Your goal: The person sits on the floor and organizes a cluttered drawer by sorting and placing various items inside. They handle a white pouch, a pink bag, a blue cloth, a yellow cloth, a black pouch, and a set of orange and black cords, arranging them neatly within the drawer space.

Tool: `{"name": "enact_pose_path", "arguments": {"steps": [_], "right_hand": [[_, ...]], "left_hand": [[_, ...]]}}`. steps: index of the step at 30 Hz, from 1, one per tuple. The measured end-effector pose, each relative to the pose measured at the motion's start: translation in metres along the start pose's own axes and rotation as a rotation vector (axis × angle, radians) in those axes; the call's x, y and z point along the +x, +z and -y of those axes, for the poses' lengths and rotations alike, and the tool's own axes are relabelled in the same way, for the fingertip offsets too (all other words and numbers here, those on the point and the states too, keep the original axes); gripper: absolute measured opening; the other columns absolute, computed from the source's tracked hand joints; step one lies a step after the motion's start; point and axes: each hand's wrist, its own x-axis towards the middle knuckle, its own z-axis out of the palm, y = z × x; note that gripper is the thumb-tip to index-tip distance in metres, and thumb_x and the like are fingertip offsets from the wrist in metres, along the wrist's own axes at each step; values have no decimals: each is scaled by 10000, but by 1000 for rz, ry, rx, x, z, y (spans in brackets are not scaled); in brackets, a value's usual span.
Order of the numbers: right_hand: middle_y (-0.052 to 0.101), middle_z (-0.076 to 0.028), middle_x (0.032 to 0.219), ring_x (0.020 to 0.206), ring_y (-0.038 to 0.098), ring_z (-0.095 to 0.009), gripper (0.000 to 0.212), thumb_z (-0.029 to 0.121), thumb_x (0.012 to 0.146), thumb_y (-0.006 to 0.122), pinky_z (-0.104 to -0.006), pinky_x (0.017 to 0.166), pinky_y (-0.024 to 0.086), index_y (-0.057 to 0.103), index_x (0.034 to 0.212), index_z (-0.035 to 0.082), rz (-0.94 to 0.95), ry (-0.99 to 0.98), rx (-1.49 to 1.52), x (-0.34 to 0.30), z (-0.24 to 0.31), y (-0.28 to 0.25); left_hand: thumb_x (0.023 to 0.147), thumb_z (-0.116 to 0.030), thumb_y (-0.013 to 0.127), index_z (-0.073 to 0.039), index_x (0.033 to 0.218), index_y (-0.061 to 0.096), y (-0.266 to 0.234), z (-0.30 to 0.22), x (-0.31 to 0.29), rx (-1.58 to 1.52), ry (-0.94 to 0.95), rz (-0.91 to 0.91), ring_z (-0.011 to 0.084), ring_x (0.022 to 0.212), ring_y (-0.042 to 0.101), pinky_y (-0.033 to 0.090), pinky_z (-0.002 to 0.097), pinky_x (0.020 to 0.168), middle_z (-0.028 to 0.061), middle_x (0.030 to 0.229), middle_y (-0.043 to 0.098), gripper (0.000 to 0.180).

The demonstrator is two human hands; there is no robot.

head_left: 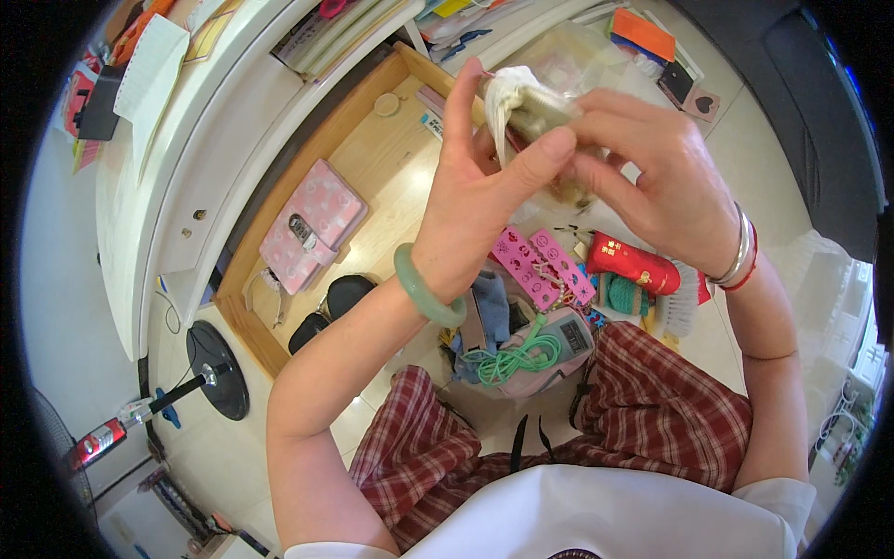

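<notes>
Up over the open drawer's right end, both my hands are at a small pouch-like thing [529, 104], whitish and partly see-through, with something yellowish-brown in it; its exact kind I cannot make out. My left hand [475, 191], a green bangle on its wrist, grips it between thumb and fingers. From the right, the bent fingers of my right hand [656, 168] close on its edge. Blur and the fingers hide part of it. Below the hands on the floor are pink stencil sheets [533, 270], a red pouch [635, 264] and a coiled mint-green cable [521, 359].
The open wooden drawer [244, 224] holds a pink patterned notebook [315, 226] with a lock. Black round-ended cases [350, 296] sit at its near end. A black lamp base [220, 371] stands at left. An orange packet [643, 35] lies far right, near a clear plastic bag [577, 56].
</notes>
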Motion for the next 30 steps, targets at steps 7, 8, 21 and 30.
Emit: {"name": "enact_pose_path", "arguments": {"steps": [7,8,21,30], "right_hand": [[622,-142,786,660,622,-302,131,-8,819,549,-369,584,478,570,946,16,-92,212,4,-2,0,0],[628,-138,787,664,630,-292,135,-7,818,550,-364,585,484,556,951,16,-122,223,-10,0,1,-1],[658,-33,935,845,652,-103,195,-39,865,578,-253,742,540,521,1048,-5,-142,215,84,2,15,-2],[651,-46,981,907,622,-93,294,206,903,642,-247,796,502,553,1085,-7,-219,580,899,7,-7,-10]], "left_hand": [[853,34,532,-71,1499,144,-10,1,2,47,-29,-46,132,1041,518,450,254,875,74,1223,502,761],[848,47,509,-72,1497,155,-12,2,1,57,-28,-52,127,1037,513,447,248,871,69,1223,497,749],[875,0,501,-131,1516,125,-12,-2,-4,-186,-71,36,193,1135,508,420,342,962,102,1315,459,755],[958,-433,530,-125,1420,359,-15,1,-2,-349,-381,228,209,1271,472,393,433,1054,45,1369,492,581]]}}
